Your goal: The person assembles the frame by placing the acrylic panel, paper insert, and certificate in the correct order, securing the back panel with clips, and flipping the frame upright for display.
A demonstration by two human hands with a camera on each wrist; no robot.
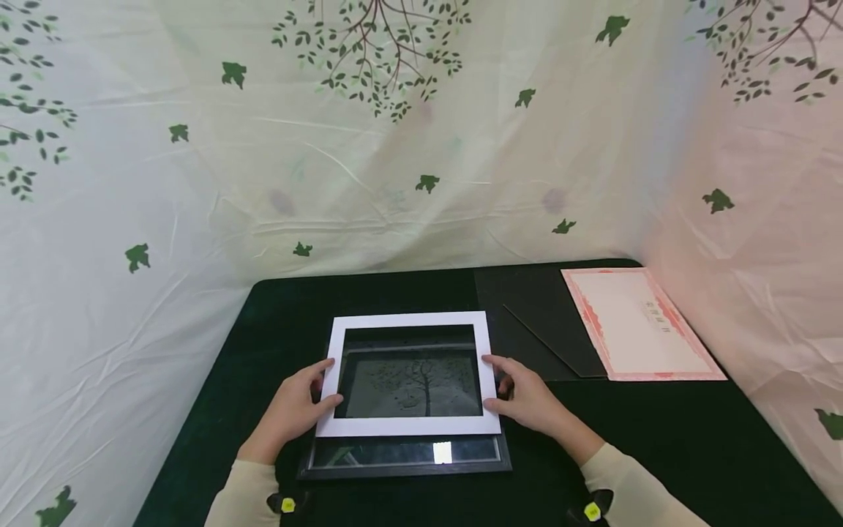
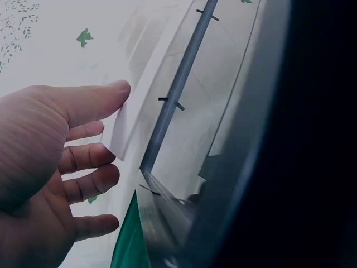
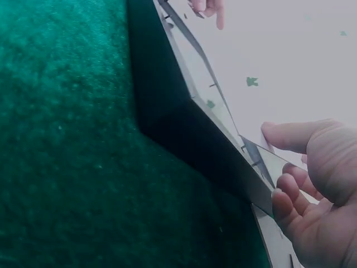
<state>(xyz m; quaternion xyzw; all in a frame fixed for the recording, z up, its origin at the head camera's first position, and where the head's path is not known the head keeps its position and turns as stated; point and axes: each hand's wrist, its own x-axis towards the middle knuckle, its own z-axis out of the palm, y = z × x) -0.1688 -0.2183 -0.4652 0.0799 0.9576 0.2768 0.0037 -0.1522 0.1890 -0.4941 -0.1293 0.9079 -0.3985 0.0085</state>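
Both hands hold a white rectangular mat with a large window cut in it, over a black picture frame on the dark green cloth. My left hand pinches the mat's left border, thumb on top; in the left wrist view the thumb lies on the white edge. My right hand grips the opposite border between thumb and fingers. Through the window shows the frame's glass, reflecting a tree pattern. The frame's near edge sticks out below the mat. Small dark tabs stand along the frame's inner rim.
A black backing board with a slanted seam lies at the back right. Partly over it rests a sheet of paper with a pink border. White fabric printed with leaves encloses the table's back and sides.
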